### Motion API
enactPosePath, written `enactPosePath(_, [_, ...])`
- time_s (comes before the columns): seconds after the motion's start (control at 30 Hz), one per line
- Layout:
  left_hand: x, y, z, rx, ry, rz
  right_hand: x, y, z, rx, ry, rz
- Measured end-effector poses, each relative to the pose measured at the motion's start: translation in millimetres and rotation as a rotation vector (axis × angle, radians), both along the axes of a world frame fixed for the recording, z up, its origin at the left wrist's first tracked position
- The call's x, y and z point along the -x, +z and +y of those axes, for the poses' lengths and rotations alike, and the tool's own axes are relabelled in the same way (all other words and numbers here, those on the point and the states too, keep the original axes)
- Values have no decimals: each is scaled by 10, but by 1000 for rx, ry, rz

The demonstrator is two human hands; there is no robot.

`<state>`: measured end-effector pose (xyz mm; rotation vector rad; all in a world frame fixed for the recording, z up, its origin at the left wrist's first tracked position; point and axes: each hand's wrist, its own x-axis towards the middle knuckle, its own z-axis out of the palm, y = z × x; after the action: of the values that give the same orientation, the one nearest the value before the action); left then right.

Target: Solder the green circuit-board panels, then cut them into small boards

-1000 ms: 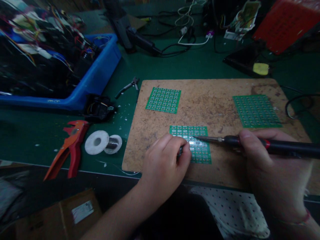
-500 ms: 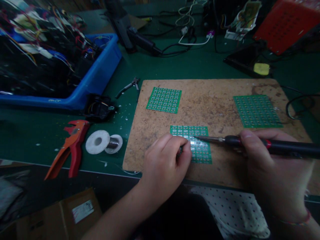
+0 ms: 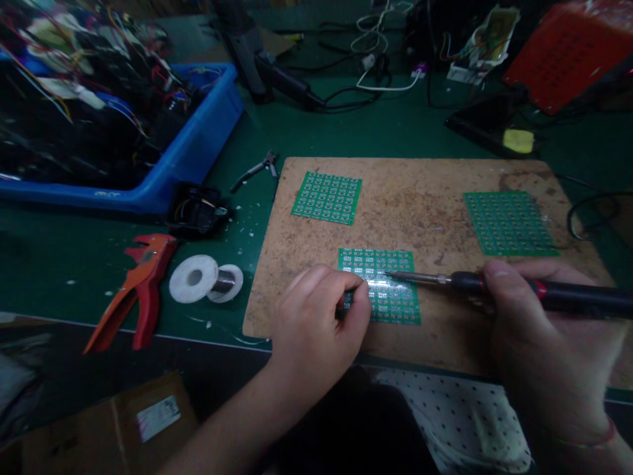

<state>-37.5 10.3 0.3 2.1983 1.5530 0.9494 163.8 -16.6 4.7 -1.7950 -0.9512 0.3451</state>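
Observation:
My right hand (image 3: 539, 330) grips a soldering iron (image 3: 475, 282), its tip resting on or just above a green circuit board panel (image 3: 395, 300) at the front of the brown board. Over that panel's left part, my left hand (image 3: 321, 316) is closed in a pinch. A thin strand of solder wire (image 3: 237, 336) runs from the spool (image 3: 194, 278) to beneath this hand; the end at the fingertips is too fine to see. Two more circuit board panels lie farther back, one at left (image 3: 328, 198) and one at right (image 3: 509, 223).
The brown board (image 3: 410, 198) lies on a green bench. To the left are red-orange wire strippers (image 3: 133, 290), small pliers (image 3: 254, 171) and a blue bin (image 3: 208, 125) of wired parts. A black iron stand with a yellow sponge (image 3: 517, 141) and a red box (image 3: 568, 56) stand at back right.
My left hand has shifted slightly left, uncovering a little more of the front panel. The iron's tip stays at nearly the same place on the panel. The view has moved slightly.

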Motion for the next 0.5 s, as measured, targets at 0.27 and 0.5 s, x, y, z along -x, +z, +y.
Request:
enactPosePath(0.27, [-15, -43, 33, 52, -34, 32, -10, -24, -15, 11, 53, -81])
enactPosePath(0.5, [-32, -46, 29, 48, -43, 50, 1, -16, 0, 24, 49, -94])
